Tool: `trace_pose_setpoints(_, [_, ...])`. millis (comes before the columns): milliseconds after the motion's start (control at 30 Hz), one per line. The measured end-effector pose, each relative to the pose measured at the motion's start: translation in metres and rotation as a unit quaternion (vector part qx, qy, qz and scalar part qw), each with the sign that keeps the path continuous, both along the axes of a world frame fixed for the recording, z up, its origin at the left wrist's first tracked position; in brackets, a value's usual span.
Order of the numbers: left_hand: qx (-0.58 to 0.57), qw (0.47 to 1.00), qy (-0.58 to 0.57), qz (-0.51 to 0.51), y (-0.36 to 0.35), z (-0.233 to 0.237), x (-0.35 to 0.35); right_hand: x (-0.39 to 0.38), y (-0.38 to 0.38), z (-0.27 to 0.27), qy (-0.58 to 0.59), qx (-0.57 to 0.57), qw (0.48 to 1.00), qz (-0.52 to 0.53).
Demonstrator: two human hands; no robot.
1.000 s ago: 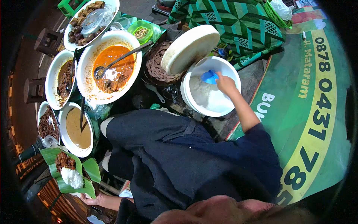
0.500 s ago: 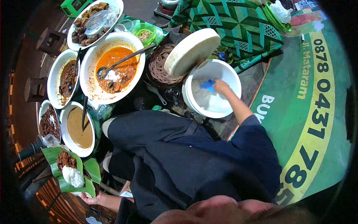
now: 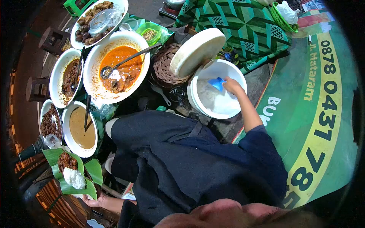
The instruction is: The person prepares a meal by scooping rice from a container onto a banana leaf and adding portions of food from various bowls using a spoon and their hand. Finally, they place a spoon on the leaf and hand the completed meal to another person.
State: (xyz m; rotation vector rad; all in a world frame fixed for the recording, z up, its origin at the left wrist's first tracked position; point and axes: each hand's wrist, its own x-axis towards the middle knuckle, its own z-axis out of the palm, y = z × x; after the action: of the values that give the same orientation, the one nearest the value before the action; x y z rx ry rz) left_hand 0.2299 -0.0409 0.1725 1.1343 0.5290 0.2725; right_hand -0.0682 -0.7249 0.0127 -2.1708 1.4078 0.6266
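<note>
Head view looks down on a street stall set low over dark ground, with a green printed banner (image 3: pixel 304 95) spread just right of the right hand (image 3: pixel 232 85) and a green patterned cloth (image 3: pixel 235 22) beyond it. That hand is closed around a blue scoop (image 3: pixel 217 83), held inside a white bucket (image 3: pixel 197 104) with its blade over the cooked rice (image 3: pixel 213 100) in the bottom. The bucket's round lid (image 3: pixel 197 51) leans tilted just beyond the grip, against a woven basket (image 3: pixel 163 70).

Far to the left of that grip, the left hand (image 3: pixel 95 199) cups a banana leaf (image 3: pixel 93 171) from beneath, fingers curled at its edge. The leaf carries a white mound and a dark helping. Beyond this hand stand a bowl of brown sauce (image 3: pixel 65 133) and a large basin of orange curry (image 3: pixel 91 87) with a ladle (image 3: pixel 129 59) resting in it. More dishes of dark food lie farther out. The person's dark-clothed lap fills the space between the two hands.
</note>
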Motion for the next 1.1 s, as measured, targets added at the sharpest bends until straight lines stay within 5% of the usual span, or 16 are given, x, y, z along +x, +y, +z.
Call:
trace_pose_setpoints(100, [-0.011, 1.0, 0.009, 0.025, -0.017, 0.006, -0.001, -0.009, 0.018, -0.05, 0.022, -0.066, 0.997, 0.023])
trace_pose_setpoints(267, [-0.01, 1.0, -0.013, -0.007, 0.009, -0.005, 0.003, 0.013, 0.0, 0.016, 0.039, 0.042, 0.998, -0.014])
trace_pose_setpoints(433, [-0.025, 0.999, -0.011, -0.018, 0.004, -0.005, 0.004, -0.002, 0.025, -0.04, -0.002, 0.011, 0.999, 0.041])
trace_pose_setpoints(600, [0.007, 1.0, -0.007, -0.009, -0.003, 0.001, 0.002, 0.033, 0.015, 0.031, -0.014, 0.041, 0.999, -0.012])
trace_pose_setpoints(733, [-0.033, 0.999, -0.022, -0.012, -0.012, 0.004, 0.001, 0.03, 0.041, -0.038, -0.074, -0.049, 0.996, 0.032])
trace_pose_setpoints(833, [-0.014, 1.0, -0.016, 0.011, -0.012, 0.004, 0.002, 0.04, 0.026, -0.016, -0.035, -0.019, 0.993, 0.11])
trace_pose_setpoints(967, [-0.017, 0.999, -0.023, -0.029, 0.027, -0.017, 0.009, 0.047, 0.03, 0.015, -0.033, -0.021, 0.999, 0.036])
trace_pose_setpoints(1100, [-0.044, 0.999, -0.018, -0.019, -0.007, -0.005, 0.002, 0.029, 0.049, -0.027, -0.025, -0.025, 0.996, 0.079])
